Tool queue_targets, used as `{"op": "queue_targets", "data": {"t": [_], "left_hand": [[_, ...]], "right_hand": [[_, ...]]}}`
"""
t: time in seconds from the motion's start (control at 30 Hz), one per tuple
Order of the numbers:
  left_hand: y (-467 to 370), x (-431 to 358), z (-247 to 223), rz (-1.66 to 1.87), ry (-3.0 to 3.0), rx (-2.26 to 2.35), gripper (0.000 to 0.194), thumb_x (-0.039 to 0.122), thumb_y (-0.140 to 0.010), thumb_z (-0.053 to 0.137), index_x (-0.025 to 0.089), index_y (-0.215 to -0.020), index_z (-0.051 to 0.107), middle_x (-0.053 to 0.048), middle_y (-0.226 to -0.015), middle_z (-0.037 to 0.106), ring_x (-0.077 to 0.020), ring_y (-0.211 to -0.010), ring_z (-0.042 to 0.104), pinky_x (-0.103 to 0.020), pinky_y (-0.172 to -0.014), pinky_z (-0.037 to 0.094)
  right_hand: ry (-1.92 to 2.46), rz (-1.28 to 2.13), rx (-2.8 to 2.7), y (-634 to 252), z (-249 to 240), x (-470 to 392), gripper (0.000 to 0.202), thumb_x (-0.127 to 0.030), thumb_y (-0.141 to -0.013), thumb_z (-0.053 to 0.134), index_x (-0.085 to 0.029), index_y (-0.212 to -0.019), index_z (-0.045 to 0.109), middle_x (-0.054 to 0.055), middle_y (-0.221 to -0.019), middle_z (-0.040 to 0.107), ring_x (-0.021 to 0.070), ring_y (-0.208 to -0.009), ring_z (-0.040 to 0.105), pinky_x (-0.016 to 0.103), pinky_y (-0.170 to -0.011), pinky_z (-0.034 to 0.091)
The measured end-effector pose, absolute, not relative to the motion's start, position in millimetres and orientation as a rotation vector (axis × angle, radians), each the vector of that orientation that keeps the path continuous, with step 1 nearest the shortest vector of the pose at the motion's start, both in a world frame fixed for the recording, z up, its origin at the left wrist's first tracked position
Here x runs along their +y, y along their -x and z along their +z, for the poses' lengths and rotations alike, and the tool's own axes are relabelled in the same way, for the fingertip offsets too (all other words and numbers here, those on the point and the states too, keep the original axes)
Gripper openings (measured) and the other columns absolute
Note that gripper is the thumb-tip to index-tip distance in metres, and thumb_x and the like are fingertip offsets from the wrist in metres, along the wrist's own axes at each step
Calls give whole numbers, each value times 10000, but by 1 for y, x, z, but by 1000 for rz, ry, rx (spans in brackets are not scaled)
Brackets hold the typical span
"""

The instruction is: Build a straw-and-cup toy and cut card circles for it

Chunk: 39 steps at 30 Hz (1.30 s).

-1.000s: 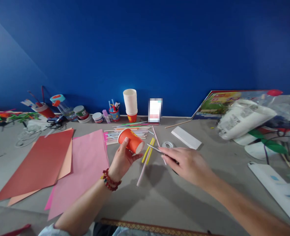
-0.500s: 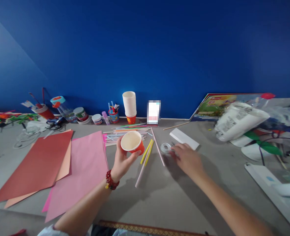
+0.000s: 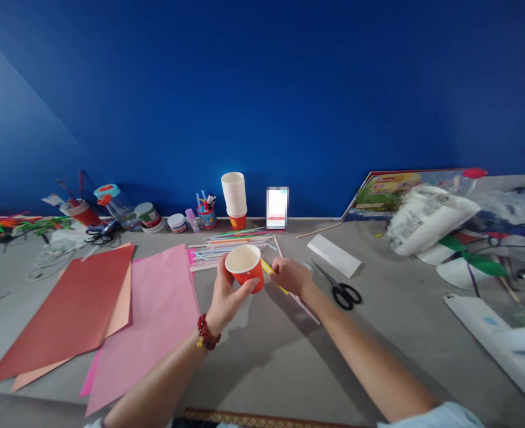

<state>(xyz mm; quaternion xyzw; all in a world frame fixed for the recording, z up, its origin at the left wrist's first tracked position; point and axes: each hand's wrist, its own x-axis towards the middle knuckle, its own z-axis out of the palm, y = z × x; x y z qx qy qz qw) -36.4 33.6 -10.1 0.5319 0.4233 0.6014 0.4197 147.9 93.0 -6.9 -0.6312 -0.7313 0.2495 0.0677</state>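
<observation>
An orange-red paper cup (image 3: 251, 278) with a pale inside is tilted a little towards me, above the table. My left hand (image 3: 229, 297) is closed round its side, thumb across the front. Just right of the cup, my right hand (image 3: 291, 276) is closed on a few yellow straws (image 3: 266, 266), its fingertips hidden. A pink straw (image 3: 307, 310) runs out from under that hand towards me. Black-handled scissors (image 3: 343, 292) lie open to the right of my right wrist. A clear roll behind the right hand is mostly covered.
Coloured paper sheets (image 3: 151, 315) lie at the left. Loose straws (image 3: 227, 245) are spread behind the cup, before a stack of white paper cups (image 3: 234, 193). A folded white paper (image 3: 334, 254) lies right of centre. Plastic-wrapped cups (image 3: 427, 220) and a white strip (image 3: 489, 333) fill the right side.
My right hand has moved left from the clear roll to the straws and closed; the scissors are uncovered. The yellow and pink straws have swung round. My left hand's cup shifted slightly right and down.
</observation>
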Motion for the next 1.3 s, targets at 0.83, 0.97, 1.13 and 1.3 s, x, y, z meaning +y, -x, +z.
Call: {"op": "queue_targets", "data": {"t": [0.83,0.97,1.13,1.3], "left_hand": [[38,14,11,1265,-2080,781,701,300,-716,748,247,-1335,424,-146,-1214,584,-324,-1107,588,-481,-932,485],[39,14,13,1260,-2101,774,716,325,-716,750,261,-1346,415,-142,-1205,590,-325,-1092,589,-482,-919,491],[39,14,13,1267,-2086,763,720,299,-706,761,266,-1345,431,-135,-1204,590,-317,-1084,583,-473,-923,480],[39,14,12,1272,-2088,776,716,306,-705,761,264,-1337,428,-137,-1204,577,-319,-1083,573,-475,-920,477]], "right_hand": [[834,542,-2025,-185,122,7,71,-180,-907,588,-234,-918,633,34,-884,694,167,-727,655,308,-665,526],[899,536,-2050,-182,120,9,39,-216,-912,597,-229,-912,634,36,-905,697,159,-714,645,293,-657,512],[926,507,-2052,-181,119,10,48,-230,-923,581,-228,-933,629,33,-914,695,156,-728,643,280,-656,517],[952,431,-2056,-184,119,9,60,-234,-932,567,-237,-960,620,37,-922,702,164,-741,647,282,-656,521]]}}
